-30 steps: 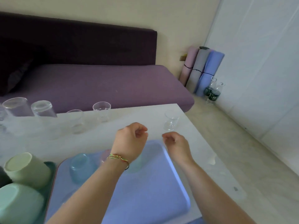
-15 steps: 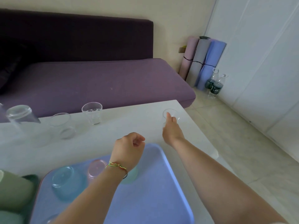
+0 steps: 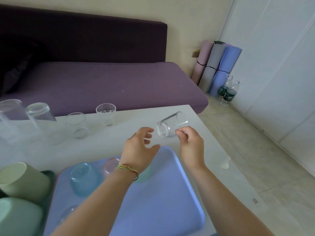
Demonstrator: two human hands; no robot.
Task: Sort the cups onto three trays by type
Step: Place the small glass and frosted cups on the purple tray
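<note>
I've got the glass (image 3: 170,126) pinched in my right hand (image 3: 190,147), tipped on its side in the air over the table (image 3: 136,120), at 12 o'clock from the tray (image 3: 170,193). My left hand (image 3: 138,147) waits at the glass's 9 o'clock, fingers loosely spread, holding nothing, just beside the base. For a clean handover I'd wrap those fingers round the slick wall before my right releases. Then I'd carry it to 10 o'clock, where the clear glasses (image 3: 76,125) stand, since this tray holds tinted cups (image 3: 83,179).
</note>
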